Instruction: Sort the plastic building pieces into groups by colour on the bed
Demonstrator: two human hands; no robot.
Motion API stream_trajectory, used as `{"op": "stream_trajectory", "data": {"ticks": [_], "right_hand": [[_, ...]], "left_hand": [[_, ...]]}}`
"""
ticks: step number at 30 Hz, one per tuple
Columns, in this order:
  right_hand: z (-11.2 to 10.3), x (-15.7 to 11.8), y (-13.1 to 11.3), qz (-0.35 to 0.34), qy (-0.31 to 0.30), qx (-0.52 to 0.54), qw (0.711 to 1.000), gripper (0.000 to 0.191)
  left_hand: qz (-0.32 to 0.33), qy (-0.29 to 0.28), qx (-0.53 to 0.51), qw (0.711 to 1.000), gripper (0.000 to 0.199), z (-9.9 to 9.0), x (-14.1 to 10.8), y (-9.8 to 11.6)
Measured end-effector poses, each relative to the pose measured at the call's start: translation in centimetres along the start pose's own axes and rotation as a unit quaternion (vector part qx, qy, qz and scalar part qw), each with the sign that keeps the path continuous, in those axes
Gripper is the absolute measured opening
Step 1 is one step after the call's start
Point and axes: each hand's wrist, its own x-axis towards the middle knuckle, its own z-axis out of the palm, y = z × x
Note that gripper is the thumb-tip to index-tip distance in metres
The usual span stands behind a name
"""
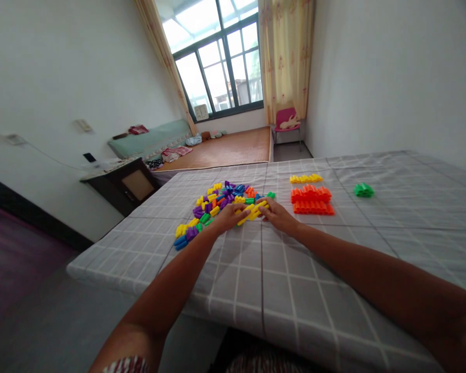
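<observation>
Both hands meet at yellow plastic pieces in front of a mixed pile. My left hand has its fingers closed on the left end of the yellow pieces. On their right end, my right hand pinches with thumb and fingers. Purple, blue, green, orange and yellow pieces lie loosely heaped behind and to the left of my hands. To the right, a yellow row lies behind joined orange-red rows. Farther right sits a small green cluster.
A grey checked cloth covers the surface under the pieces. Beyond it are a bed with a brown mat, a dark cabinet at the left and a pink chair by the curtain.
</observation>
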Motion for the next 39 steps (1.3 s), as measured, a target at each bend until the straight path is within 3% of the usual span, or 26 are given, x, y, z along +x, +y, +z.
{"op": "stream_trajectory", "data": {"ticks": [3,6,8,11,13,16,23,26,29,32,34,36,39], "right_hand": [[-0.5,0.1,-0.4,0.013,0.046,-0.004,0.999,0.023],[-1.0,0.2,-0.5,0.013,-0.007,-0.088,0.996,0.026],[-1.1,0.1,-0.5,-0.017,-0.024,-0.162,0.986,0.028],[-1.0,-0.1,-0.3,-0.093,0.021,-0.232,0.968,0.026],[-0.8,-0.3,-0.3,-0.118,0.036,-0.257,0.959,0.025],[-0.5,-0.7,-0.3,-0.14,0.012,-0.271,0.952,0.026],[-0.1,-1.7,0.0,-0.138,-0.095,-0.336,0.927,0.024],[-0.2,-1.8,0.3,-0.141,-0.105,-0.352,0.919,0.025],[-0.2,-1.9,0.3,-0.149,-0.111,-0.347,0.919,0.025],[-0.1,-1.9,0.4,-0.16,-0.118,-0.341,0.919,0.024],[-0.1,-2.0,0.4,-0.164,-0.12,-0.34,0.918,0.023],[-0.2,-2.1,0.4,-0.172,-0.125,-0.341,0.916,0.023],[-0.3,-2.2,0.3,-0.189,-0.143,-0.346,0.908,0.023]], "left_hand": [[-0.036,0.026,-0.018,0.999,0.05,-0.4,0.0,-0.7],[-0.077,0.01,-0.067,0.995,0.048,-0.8,0.0,-1.8],[-0.092,0.013,-0.072,0.993,0.044,-1.2,0.1,-2.3],[-0.098,0.064,0.005,0.993,0.043,-2.3,0.2,-2.5],[-0.077,0.073,0.075,0.991,0.037,-3.0,0.1,-2.4],[-0.024,0.041,0.14,0.989,0.031,-3.1,-0.2,-1.8],[0.059,-0.037,0.213,0.975,0.032,0.3,-0.3,-0.8],[0.089,-0.052,0.22,0.97,0.03,0.5,0.5,-1.2],[0.039,0.04,0.239,0.969,0.03,-1.9,1.8,-2.6],[-0.099,0.14,0.282,0.944,0.033,-6.2,3.0,-5.1],[-0.173,0.153,0.299,0.926,0.035,-9.1,3.6,-7.0],[-0.198,0.154,0.301,0.92,0.034,-11.1,4.1,-8.5],[-0.183,0.143,0.284,0.93,0.031,-11.7,5.0,-8.9]]}}
